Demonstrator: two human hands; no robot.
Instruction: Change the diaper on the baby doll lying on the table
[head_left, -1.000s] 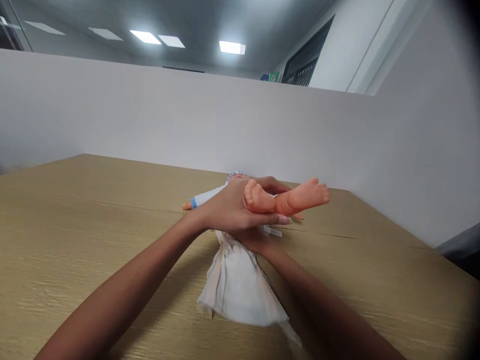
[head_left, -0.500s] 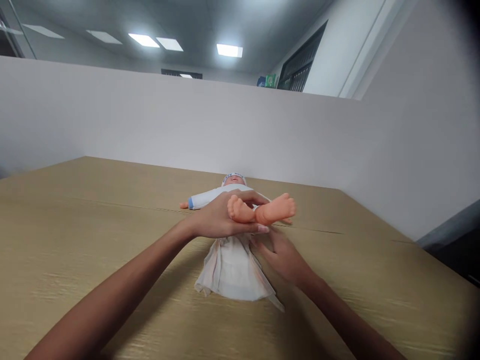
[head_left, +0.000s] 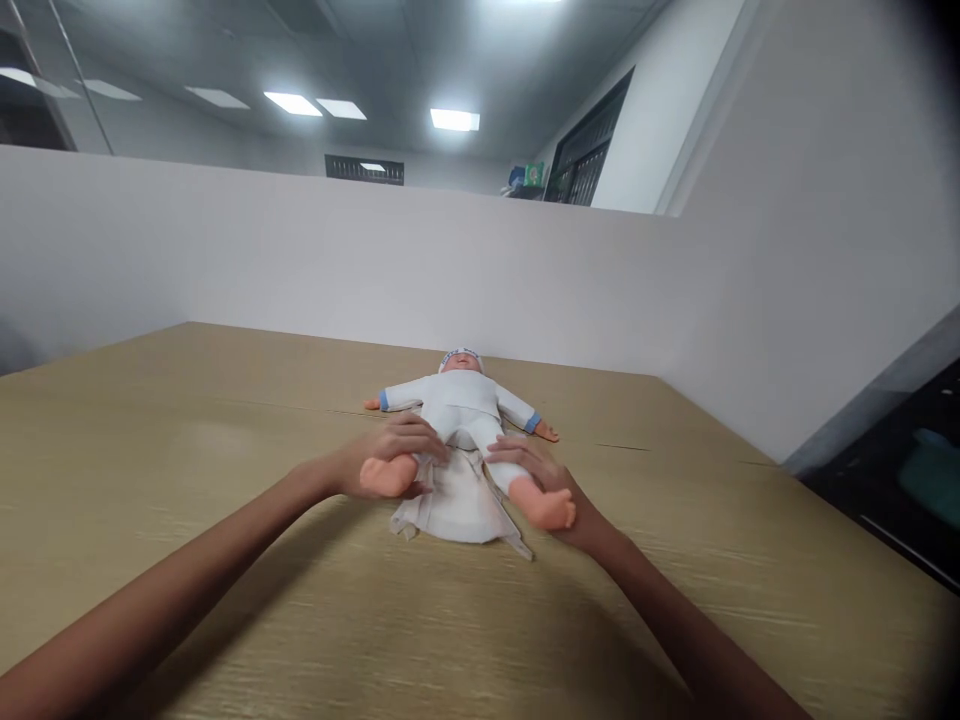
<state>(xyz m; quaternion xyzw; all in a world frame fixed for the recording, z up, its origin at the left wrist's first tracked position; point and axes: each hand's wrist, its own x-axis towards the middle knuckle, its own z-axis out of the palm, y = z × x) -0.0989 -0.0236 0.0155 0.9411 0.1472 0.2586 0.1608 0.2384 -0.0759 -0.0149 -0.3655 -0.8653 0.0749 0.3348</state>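
Note:
A baby doll (head_left: 465, 405) in white clothes and a cap lies on its back on the wooden table (head_left: 225, 500), head away from me, arms spread. A white cloth diaper (head_left: 454, 505) lies spread under its hips and legs. My left hand (head_left: 382, 455) holds the doll's left-side leg, whose bare foot shows at the wrist. My right hand (head_left: 551, 485) grips the other leg near the ankle. The legs are spread apart and low over the diaper.
White partition walls (head_left: 300, 260) close off the table at the back and the right. Past the table's right edge sits a dark area with a teal object (head_left: 926, 480). Ceiling lights show above the partition.
The doll's legs, held up together in my left hand, have come down and apart. My right hand left the diaper and took one leg. The view pulled back.

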